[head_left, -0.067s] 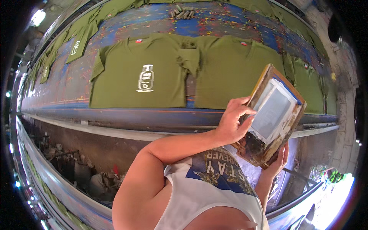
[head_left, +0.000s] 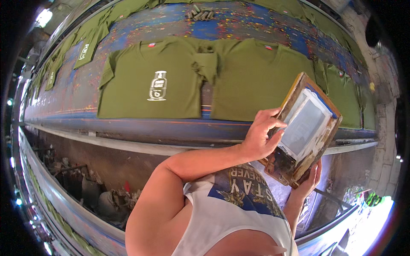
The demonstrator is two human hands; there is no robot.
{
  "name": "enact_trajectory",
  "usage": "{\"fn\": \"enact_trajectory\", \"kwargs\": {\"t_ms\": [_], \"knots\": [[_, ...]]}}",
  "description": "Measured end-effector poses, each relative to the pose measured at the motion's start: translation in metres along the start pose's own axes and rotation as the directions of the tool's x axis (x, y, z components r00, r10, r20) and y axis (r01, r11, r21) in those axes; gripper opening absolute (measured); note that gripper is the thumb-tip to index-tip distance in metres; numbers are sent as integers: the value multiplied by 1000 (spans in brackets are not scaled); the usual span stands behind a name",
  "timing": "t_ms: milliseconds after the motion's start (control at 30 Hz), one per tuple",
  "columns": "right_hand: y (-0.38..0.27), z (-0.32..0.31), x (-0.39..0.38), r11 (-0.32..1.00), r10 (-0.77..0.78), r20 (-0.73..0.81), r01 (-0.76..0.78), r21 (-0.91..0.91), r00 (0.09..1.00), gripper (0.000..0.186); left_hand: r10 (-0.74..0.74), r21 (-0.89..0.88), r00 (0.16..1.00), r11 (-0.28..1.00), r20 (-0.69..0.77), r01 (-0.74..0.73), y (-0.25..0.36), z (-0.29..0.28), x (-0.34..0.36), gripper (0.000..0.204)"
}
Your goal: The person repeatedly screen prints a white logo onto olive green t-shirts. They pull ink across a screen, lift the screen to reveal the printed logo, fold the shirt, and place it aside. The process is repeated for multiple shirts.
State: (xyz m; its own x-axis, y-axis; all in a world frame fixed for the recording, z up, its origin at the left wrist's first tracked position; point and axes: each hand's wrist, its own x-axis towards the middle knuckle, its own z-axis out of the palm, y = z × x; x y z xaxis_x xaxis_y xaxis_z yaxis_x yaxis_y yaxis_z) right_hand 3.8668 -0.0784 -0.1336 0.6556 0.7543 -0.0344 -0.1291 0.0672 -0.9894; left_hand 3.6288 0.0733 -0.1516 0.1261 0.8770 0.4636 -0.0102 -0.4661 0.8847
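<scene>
Between my two hands is a wooden-framed printing screen [head_left: 304,123], tilted up, its pale mesh facing me and dark stains on its lower end. My left hand [head_left: 264,133] grips the frame's left edge, thumb and fingers closed on it. At the lower right edge, my right hand [head_left: 311,181] holds the frame from behind, partly hidden. Beyond the screen a plain green T-shirt [head_left: 252,81] lies flat on the long table. To its left is a green T-shirt [head_left: 124,85] with a white gas-cylinder print [head_left: 157,86].
The paint-spattered table [head_left: 162,21] carries several more green shirts along its far and right sides. A small heap of dark cylindrical pieces [head_left: 200,15] sits at the back. A pale rail [head_left: 128,143] runs along the near edge. Cluttered objects [head_left: 98,196] lie below it.
The shirts and table have shifted slightly left in the view. Both hands keep their hold on the screen, which stays almost in the same place.
</scene>
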Motion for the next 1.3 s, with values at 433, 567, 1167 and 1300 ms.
{"fn": "enact_trajectory", "kwargs": {"t_ms": [433, 567, 1167, 1300], "knots": [[6, -157, 157, 991, 79, -85, -87, -105, 993, 41, -105, 116, 991, 989, 84, 95, -4, 190, 34, 50], [5, -116, 172, 990, 107, 50, -102, -96, 993, 38, -113, 111, 992, 987, -52, 118, -20, 160, 32, 43], [55, 11, 223, 918, -30, 547, 239, -316, 836, 57, -223, 157, 922, 946, -316, 283, -67, 76, 31, 35], [57, 12, 233, 865, -49, 607, 337, -371, 793, 59, -244, 114, 911, 948, -334, 296, -71, 78, 32, 35]]}}
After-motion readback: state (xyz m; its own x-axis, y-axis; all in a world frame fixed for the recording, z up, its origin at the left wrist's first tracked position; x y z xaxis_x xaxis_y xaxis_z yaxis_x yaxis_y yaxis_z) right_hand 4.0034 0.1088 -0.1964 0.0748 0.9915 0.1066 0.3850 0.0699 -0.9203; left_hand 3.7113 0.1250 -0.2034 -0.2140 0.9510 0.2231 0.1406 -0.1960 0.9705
